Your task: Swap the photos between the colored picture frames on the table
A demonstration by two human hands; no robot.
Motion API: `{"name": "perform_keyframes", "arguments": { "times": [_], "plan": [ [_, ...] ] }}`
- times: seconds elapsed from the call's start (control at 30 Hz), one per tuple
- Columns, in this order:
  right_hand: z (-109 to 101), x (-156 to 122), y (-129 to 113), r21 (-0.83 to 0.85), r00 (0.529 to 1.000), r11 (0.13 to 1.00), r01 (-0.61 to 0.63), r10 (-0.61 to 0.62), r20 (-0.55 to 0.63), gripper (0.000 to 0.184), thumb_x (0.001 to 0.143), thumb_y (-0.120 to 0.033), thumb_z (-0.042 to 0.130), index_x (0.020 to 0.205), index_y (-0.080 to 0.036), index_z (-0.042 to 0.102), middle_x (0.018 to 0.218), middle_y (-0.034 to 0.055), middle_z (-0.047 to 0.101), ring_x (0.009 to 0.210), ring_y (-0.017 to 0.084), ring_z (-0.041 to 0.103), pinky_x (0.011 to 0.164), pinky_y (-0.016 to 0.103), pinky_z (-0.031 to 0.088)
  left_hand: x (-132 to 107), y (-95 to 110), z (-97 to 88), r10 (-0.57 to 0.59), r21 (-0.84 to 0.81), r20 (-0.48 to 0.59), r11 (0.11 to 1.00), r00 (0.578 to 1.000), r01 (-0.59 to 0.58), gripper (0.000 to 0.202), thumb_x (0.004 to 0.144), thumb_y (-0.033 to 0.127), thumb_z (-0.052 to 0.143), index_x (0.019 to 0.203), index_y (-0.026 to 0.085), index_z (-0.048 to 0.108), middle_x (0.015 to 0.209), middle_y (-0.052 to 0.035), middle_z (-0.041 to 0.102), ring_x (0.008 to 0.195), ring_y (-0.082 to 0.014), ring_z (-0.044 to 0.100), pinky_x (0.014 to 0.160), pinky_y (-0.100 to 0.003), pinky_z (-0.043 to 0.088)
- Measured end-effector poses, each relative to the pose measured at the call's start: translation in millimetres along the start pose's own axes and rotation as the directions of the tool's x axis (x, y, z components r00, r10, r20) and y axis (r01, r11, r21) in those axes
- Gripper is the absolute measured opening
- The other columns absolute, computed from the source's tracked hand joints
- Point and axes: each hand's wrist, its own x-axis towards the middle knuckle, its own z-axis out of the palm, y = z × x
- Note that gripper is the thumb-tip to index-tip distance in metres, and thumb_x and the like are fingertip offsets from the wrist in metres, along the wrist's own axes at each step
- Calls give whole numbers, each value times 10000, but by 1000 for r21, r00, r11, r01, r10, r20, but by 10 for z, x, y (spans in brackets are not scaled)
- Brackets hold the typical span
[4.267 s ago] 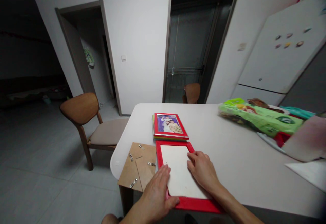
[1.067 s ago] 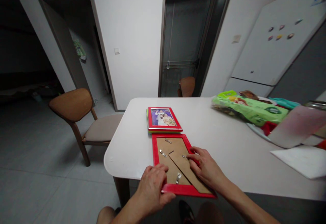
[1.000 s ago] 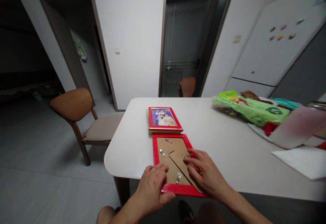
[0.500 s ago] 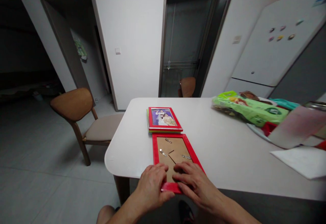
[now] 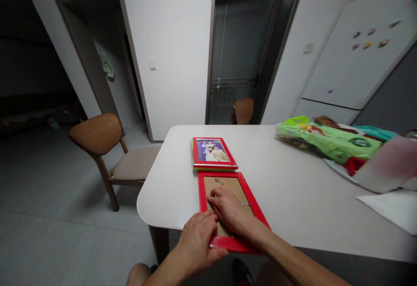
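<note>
A red picture frame (image 5: 260,218) lies face down at the white table's near edge, its brown backing board (image 5: 233,185) with small metal clips facing up. My left hand (image 5: 197,242) rests on the frame's near left corner, fingers curled over the edge. My right hand (image 5: 230,210) lies across the backing board, fingertips pressed at the left inner edge by a clip. Just beyond lies a second red frame (image 5: 213,153) face up with a photo, stacked on other frames.
The white table (image 5: 293,190) carries green snack bags (image 5: 325,140), a pink sheet (image 5: 387,171) and white paper (image 5: 394,210) at the right. A wooden chair (image 5: 110,151) stands to the left. A white fridge (image 5: 355,64) is at the back right.
The backing board, earlier lying left of the frame, now sits inside it. My right hand has moved from the frame's right side to the near edge, then over to the board's left side.
</note>
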Motion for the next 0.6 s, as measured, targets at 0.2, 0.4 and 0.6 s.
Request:
{"name": "perform_keyframes", "arguments": {
  "times": [0.2,0.4,0.6],
  "plan": [
    [-54,11,99,43,1000,999,4,-4,-4,207,767,-189,404,754,-171,609,825,49,563,793,141,478,712,253,339,-29,-11,15,6,-9,-4,1000,1000,-6,402,590,339,667,928,183,516,1167,-55,491,1097,-207,401,948,-339,286],
    [-45,254,454,-12,927,932,-361,358,-116,209,756,-263,423,757,-162,607,775,55,604,699,136,528,600,225,345,-144,9,50,-32,-29,39,999,999,33,542,586,397,655,1049,185,470,1210,-76,452,1116,-227,384,962,-383,272],
    [27,349,595,-48,879,885,-463,452,-153,172,723,-310,482,706,-163,569,727,60,606,644,148,529,526,231,297,-156,51,53,-51,-50,43,997,998,53,604,576,359,662,1106,176,436,1222,-89,440,1123,-230,375,967,-386,266]
  ]
}}
